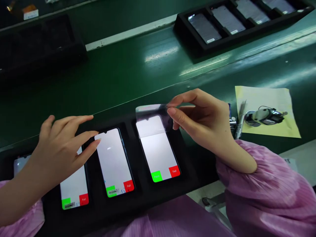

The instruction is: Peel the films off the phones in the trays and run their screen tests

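Observation:
A black tray in front of me holds several lit phones with white screens and green and red buttons. My right hand pinches a clear protective film, lifted off the top of the right-hand phone. My left hand is open, fingers spread, resting over the top of the left phone and reaching toward the middle phone. Another phone shows partly at the far left.
A green conveyor belt runs behind the tray. A second black tray of dark phones sits at the back right, and another black tray at the back left. A yellow sheet with a small metal tool lies at right.

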Demonstrator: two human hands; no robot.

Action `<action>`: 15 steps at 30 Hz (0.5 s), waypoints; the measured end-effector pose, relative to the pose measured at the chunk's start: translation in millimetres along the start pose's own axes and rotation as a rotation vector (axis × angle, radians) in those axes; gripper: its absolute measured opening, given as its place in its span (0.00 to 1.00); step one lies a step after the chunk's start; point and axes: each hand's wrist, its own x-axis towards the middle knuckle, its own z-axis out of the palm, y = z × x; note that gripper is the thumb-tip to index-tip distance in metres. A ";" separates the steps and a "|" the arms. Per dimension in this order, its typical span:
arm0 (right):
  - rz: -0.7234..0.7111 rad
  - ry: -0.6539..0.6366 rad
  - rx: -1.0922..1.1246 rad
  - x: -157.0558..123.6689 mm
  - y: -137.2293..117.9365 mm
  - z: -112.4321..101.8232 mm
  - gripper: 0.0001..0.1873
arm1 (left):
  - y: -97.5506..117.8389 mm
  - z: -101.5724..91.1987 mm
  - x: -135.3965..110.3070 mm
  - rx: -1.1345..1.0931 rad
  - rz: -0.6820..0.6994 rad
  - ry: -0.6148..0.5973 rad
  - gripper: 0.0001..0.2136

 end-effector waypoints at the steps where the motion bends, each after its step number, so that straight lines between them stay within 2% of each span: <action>1: -0.009 -0.026 -0.023 -2.6 -1.1 0.2 0.05 | 0.1 -0.3 0.7 -0.019 -0.010 -0.006 0.15; 7: -0.105 -0.161 -0.252 -16.7 -6.5 -0.9 0.04 | -8.2 2.3 2.5 -0.140 -0.018 -0.033 0.10; 11: -0.158 -0.264 -0.402 -33.3 -14.7 2.2 0.04 | -8.4 -1.3 2.9 -0.094 -0.041 -0.026 0.08; 13: -0.235 -0.359 -0.538 -47.1 -21.6 8.5 0.09 | -0.8 -5.6 4.3 -0.069 -0.023 0.006 0.06; 15: -0.373 -0.414 -0.669 -63.2 -28.1 16.2 0.16 | 12.5 -10.1 7.0 -0.095 0.025 0.053 0.08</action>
